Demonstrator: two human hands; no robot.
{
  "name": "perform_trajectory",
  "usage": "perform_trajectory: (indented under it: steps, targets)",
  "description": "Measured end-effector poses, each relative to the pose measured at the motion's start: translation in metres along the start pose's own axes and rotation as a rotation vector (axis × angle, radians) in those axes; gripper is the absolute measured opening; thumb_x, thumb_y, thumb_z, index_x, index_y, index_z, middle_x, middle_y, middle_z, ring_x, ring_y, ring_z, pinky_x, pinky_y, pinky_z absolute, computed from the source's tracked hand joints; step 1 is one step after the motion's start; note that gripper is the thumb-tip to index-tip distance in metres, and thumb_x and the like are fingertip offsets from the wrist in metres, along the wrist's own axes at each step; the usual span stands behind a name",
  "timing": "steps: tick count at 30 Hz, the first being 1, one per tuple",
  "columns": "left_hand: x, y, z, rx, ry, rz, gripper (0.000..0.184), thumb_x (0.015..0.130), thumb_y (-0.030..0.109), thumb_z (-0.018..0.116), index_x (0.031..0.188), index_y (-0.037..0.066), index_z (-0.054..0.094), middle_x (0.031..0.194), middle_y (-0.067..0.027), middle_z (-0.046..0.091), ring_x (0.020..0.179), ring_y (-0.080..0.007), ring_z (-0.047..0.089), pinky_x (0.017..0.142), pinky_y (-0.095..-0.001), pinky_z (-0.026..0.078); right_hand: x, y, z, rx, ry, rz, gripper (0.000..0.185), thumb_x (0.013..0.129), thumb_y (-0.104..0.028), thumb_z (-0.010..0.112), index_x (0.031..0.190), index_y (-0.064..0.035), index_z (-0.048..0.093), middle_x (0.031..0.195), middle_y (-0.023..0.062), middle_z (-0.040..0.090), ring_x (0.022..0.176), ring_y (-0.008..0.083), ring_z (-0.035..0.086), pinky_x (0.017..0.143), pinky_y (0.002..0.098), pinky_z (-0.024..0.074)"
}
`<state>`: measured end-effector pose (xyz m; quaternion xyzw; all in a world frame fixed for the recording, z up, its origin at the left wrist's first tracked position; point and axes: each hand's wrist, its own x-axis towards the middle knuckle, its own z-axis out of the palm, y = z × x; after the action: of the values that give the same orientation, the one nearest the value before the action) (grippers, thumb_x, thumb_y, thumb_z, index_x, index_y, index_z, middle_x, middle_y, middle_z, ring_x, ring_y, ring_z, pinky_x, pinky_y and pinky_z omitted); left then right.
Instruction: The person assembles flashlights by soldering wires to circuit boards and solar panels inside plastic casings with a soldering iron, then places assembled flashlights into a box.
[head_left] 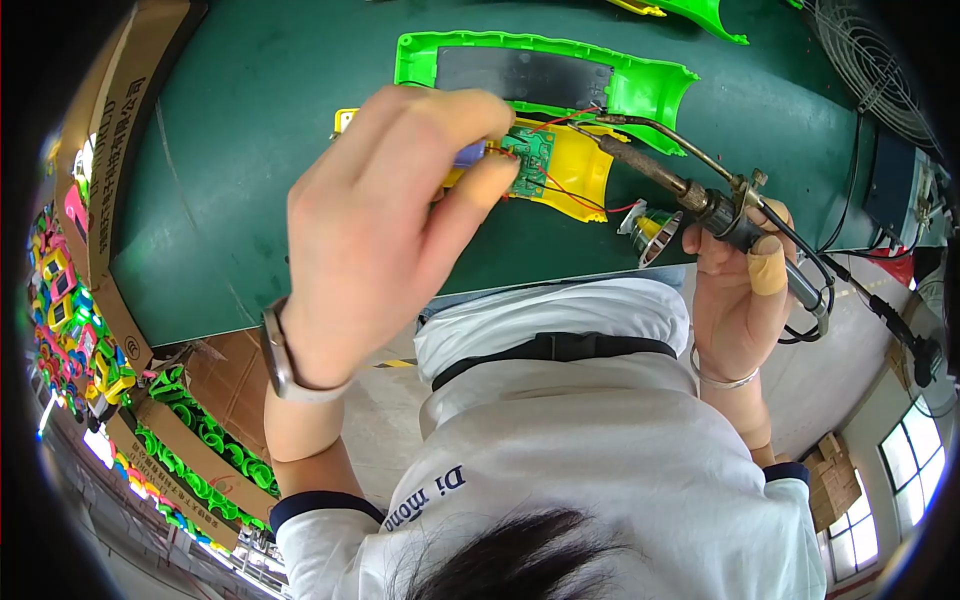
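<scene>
My left hand, with a watch at the wrist, has its taped thumb and finger bent around the left edge of a green circuit board. The board sits over a yellow plastic shell; a blue cylinder shows partly beneath my fingers. Red and dark wires run from the board, one towards a silver reflector cup. Fingers closed, my right hand holds a soldering iron with a thin metal tube clamped alongside. Its tip is just right of the board.
A green shell with a dark panel lies behind the yellow one on the green table. A wire fan guard is at the back right. Cardboard boxes and bins of colourful parts line the left side.
</scene>
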<state>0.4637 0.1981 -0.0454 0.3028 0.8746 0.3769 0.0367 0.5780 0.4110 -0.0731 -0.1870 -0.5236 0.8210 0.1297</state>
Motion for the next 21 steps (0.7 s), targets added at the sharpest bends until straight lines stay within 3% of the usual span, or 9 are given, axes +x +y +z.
perform_trajectory:
  steps: [3,4,6,9,13,17,21]
  targets:
    - [-0.017,-0.025,-0.045,0.382,0.158,0.3,0.025,0.066,0.006,0.068,0.089,0.011,0.061,0.083,-0.0018,0.059,0.07,-0.0192,0.056,0.058,-0.0315,0.046,-0.001,-0.005,0.001,0.017,0.071,0.026,0.029,0.084,-0.018,0.055,0.104,0.0027,0.05,0.1,0.0048,0.048,0.075,0.0144,0.054,0.071,0.0341,0.0466]
    - [-0.018,-0.03,-0.06,0.595,0.019,0.492,0.025,0.066,0.008,0.066,0.09,0.013,0.063,0.089,0.0002,0.06,0.083,-0.0193,0.056,0.067,-0.032,0.047,0.0,-0.005,-0.002,0.027,0.041,0.021,0.029,0.085,-0.018,0.055,0.103,0.0028,0.05,0.1,0.0048,0.048,0.075,0.0145,0.055,0.072,0.0342,0.0468]
    - [-0.023,-0.025,-0.069,0.84,-0.22,0.657,0.025,0.065,0.011,0.062,0.089,0.013,0.063,0.094,-0.0004,0.059,0.093,-0.0187,0.054,0.074,-0.0312,0.046,0.003,-0.006,-0.006,0.042,-0.021,0.012,0.028,0.085,-0.018,0.055,0.103,0.0031,0.051,0.1,0.0046,0.047,0.077,0.0147,0.056,0.072,0.0345,0.0474]
    - [-0.035,-0.038,-0.062,0.779,-0.388,0.81,0.022,0.065,0.014,0.06,0.087,0.011,0.063,0.097,-0.0007,0.059,0.098,-0.0189,0.053,0.078,-0.0303,0.045,0.007,-0.004,-0.002,0.043,-0.008,0.032,0.026,0.085,-0.015,0.054,0.101,0.0043,0.051,0.101,0.0047,0.047,0.075,0.0147,0.055,0.071,0.0327,0.0473]
    - [-0.016,-0.034,-0.057,0.47,-0.344,0.654,0.02,0.064,0.007,0.061,0.084,0.009,0.061,0.091,-0.002,0.059,0.092,-0.0224,0.055,0.074,-0.0312,0.045,0.01,-0.003,0.0,0.002,-0.033,-0.002,0.026,0.082,-0.014,0.057,0.096,0.0076,0.053,0.099,0.0055,0.045,0.07,0.0151,0.052,0.066,0.0295,0.0447]
    - [-0.01,-0.026,-0.02,0.106,-0.04,0.372,0.032,0.053,-0.001,0.068,0.083,0.009,0.062,0.086,-0.0029,0.059,0.085,-0.0256,0.055,0.071,-0.032,0.045,0.009,-0.003,0.004,-0.024,-0.017,0.051,0.027,0.08,-0.015,0.059,0.096,0.0065,0.053,0.095,0.0048,0.046,0.07,0.0152,0.053,0.062,0.0253,0.043]
    - [-0.006,-0.025,0.003,0.162,0.1,0.474,0.031,0.053,0.003,0.067,0.082,0.011,0.064,0.081,-0.0022,0.056,0.076,-0.0218,0.054,0.067,-0.0309,0.046,0.009,-0.007,0.003,-0.046,-0.001,0.125,0.027,0.079,-0.015,0.061,0.096,0.0048,0.053,0.092,0.0048,0.049,0.068,0.0149,0.055,0.059,0.0223,0.0439]
